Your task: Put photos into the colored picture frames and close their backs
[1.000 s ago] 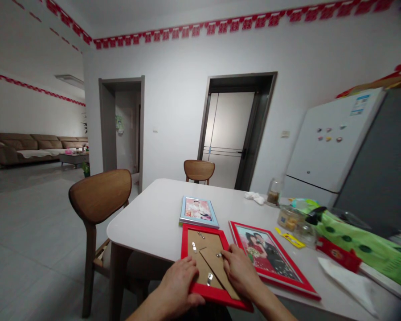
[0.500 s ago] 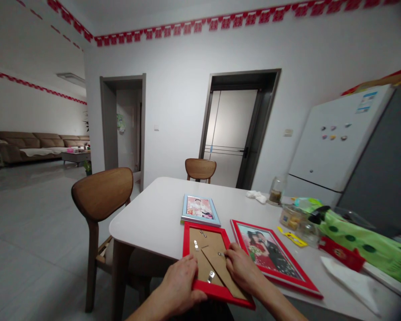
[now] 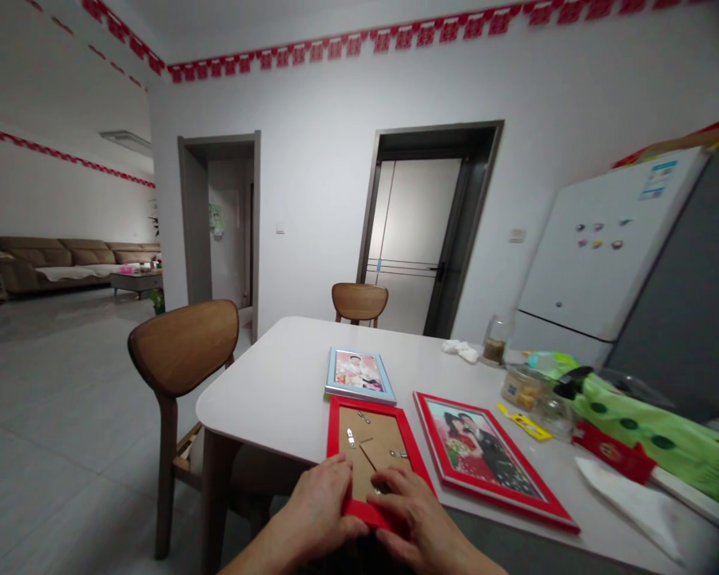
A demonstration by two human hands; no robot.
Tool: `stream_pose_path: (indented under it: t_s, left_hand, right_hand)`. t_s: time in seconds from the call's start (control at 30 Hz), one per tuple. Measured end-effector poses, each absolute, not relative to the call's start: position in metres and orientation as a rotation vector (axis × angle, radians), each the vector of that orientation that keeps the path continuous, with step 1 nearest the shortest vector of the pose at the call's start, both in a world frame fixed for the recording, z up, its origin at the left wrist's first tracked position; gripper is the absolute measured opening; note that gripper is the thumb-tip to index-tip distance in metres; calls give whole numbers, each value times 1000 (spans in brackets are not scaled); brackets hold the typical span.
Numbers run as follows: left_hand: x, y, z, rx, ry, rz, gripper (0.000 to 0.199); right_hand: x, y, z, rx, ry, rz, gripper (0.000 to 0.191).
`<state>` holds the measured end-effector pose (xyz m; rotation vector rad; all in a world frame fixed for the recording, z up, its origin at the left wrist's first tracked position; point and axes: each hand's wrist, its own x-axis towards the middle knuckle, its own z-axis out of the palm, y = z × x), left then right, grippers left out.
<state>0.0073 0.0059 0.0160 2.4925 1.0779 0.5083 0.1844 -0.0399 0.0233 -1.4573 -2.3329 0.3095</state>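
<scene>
A red frame (image 3: 334, 435) lies back side up at the table's near edge, its brown backing board (image 3: 389, 431) and metal clips showing. My left hand (image 3: 320, 507) grips the frame's lower left side, with the thumb on the lower edge. My right hand (image 3: 413, 511) is over the lower right part, its fingers bent on the backing by the lower clip, which they partly hide. Right of it lies a red-framed photo (image 3: 485, 455) of two people, face up. A light blue framed photo (image 3: 359, 374) lies just beyond.
A white table (image 3: 264, 383) bears a glass jar (image 3: 496, 342), crumpled tissue (image 3: 460, 350), a yellow item (image 3: 524, 423), clear containers (image 3: 521, 387) and a green bag (image 3: 653, 431) at the right. Wooden chairs stand at the left (image 3: 185, 347) and far side (image 3: 360, 302).
My right hand has moved from the right-hand clip down to the lower clip. The right-hand clip now shows uncovered, lying across the frame's edge. My left hand has stayed at the left side.
</scene>
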Motion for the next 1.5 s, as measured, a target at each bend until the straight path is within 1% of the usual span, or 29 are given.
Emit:
stream_pose_path:
  t_s: [0.13, 0.17, 0.27, 0.3, 0.37, 0.47, 0.6, 0.7, 0.83, 0.93, 1.03, 1.13, 1.33, 1.5]
  left_hand:
    - [7, 9, 14, 2483, 1079, 511, 49]
    - [7, 10, 13, 2480, 1085, 508, 50]
    - [6, 11, 10, 2474, 1089, 500, 55]
    - [6, 12, 9, 2470, 1087, 503, 55]
    - [6, 12, 8, 2462, 1082, 522, 54]
    - [6, 12, 7, 2460, 1077, 550, 57]
    - [6, 13, 8, 2428, 1038, 589, 65]
    - [5, 13, 10, 2413, 1018, 616, 65]
    - [6, 13, 10, 2426, 1030, 580, 64]
    - [6, 12, 13, 2430, 1068, 517, 61]
    - [5, 10, 16, 2446, 1093, 472, 56]
    - [3, 6, 19, 2458, 1096, 431, 58]
    - [2, 4, 24, 2447, 1099, 408, 62]
    - [0, 4, 23, 2451, 1087, 422, 59]
  right_hand:
    - [190, -37, 17, -1475, -2302, 361, 23]
    - [191, -35, 17, -1476, -2285, 370, 26]
    - [191, -22, 18, -1484, -2168, 412, 42]
    - [189, -15, 19, -1488, -2127, 417, 44]
    - [184, 1, 20, -1509, -2094, 382, 39]
    - [172, 27, 18, -1638, -2140, 223, 30]
    - [160, 47, 8, -1735, -2264, 21, 27]
    - [159, 48, 2, -1688, -2352, -50, 25]
    - [163, 44, 3, -1602, -2451, -45, 23]
    - [168, 46, 5, -1574, -2422, 11, 25]
    - [177, 57, 5, -1719, -2169, 58, 27]
    - [187, 75, 2, -1892, -1937, 47, 25]
    - [193, 98, -4, -2081, -1750, 36, 23]
    - [192, 107, -8, -2108, -1662, 62, 22]
